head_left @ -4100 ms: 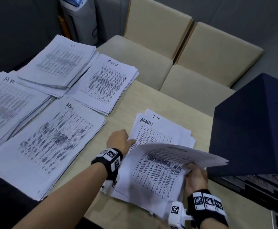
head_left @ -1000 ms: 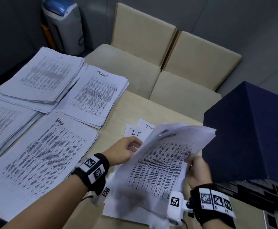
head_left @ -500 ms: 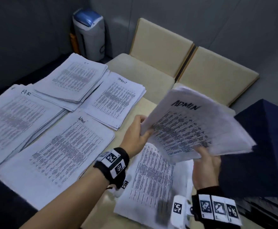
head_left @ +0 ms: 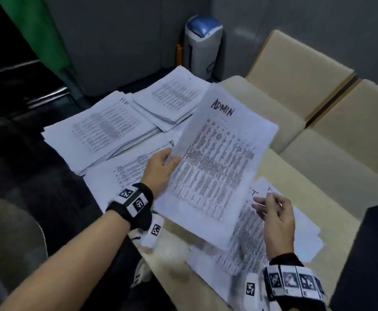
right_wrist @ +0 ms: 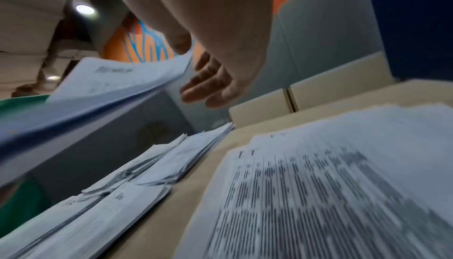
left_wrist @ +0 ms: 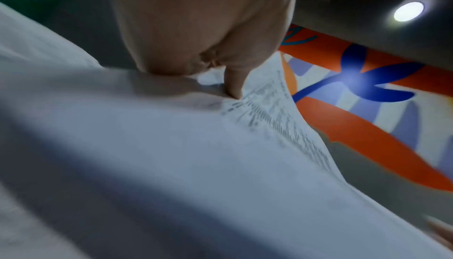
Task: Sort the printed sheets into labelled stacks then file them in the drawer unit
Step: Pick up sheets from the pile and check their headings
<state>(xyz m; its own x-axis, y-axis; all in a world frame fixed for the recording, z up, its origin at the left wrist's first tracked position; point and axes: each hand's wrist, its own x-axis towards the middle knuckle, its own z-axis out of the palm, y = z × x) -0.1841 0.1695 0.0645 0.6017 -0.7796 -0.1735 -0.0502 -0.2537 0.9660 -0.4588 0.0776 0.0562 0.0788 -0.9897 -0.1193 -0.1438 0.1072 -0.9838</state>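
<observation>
— Biggest first? Pale tabletop [head_left: 300, 176] across the centre and right of the head view; two beige chairs [head_left: 295, 70] beyond it at upper right; dark box [head_left: 367, 254] at lower right.

— And the paper? HR stack [head_left: 98, 133] at centre left; another stack [head_left: 174, 97] just above and right of it, overlapping its corner; Admin stack [head_left: 125, 176] below, partly hidden by the left hand [head_left: 161, 173]; unsorted pile [head_left: 273, 239] at lower right, flat on the tabletop.

— Held? ADMIN sheet [head_left: 219, 162], lifted and tilted mid-frame above the stacks; pinched at its left edge by that left hand, thumb on top.

— Right hand [head_left: 277, 218]? Holding nothing; fingers loosely spread over the unsorted pile, just beside the sheet's lower right edge; touching it or not, cannot tell.
</observation>
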